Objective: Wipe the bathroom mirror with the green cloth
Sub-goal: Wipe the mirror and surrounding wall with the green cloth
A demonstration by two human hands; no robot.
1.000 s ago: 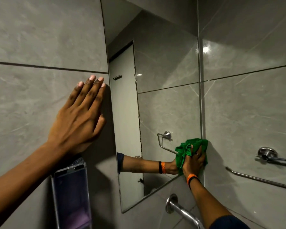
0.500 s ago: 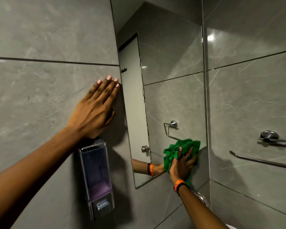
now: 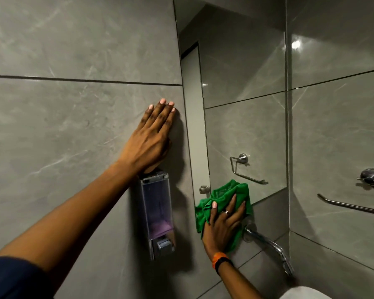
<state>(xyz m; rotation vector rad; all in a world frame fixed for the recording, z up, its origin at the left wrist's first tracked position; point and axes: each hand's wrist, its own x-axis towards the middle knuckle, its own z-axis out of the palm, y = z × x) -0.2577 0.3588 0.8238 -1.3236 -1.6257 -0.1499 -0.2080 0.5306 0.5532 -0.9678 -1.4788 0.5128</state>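
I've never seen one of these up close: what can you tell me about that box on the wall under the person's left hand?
The dispenser is a tall, narrow box fixed upright to the grey tiled wall, left of the mirror. Its body looks like clear plastic framed in shiny metal, with a little purple liquid low inside and a chrome push button at the bottom. The left hand rests flat on the wall just above it, the heel at its top.

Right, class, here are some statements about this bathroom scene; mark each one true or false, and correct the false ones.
1. The right hand presses the crumpled green cloth at the wall mirror's lower left corner. True.
2. The left hand grips the clear wall-mounted soap dispenser. False: it lies flat on the grey tiled wall just above it.
3. The chrome tap spout sits below the mirror. True.
4. The dispenser is full of purple soap. False: only the lower part holds purple liquid.
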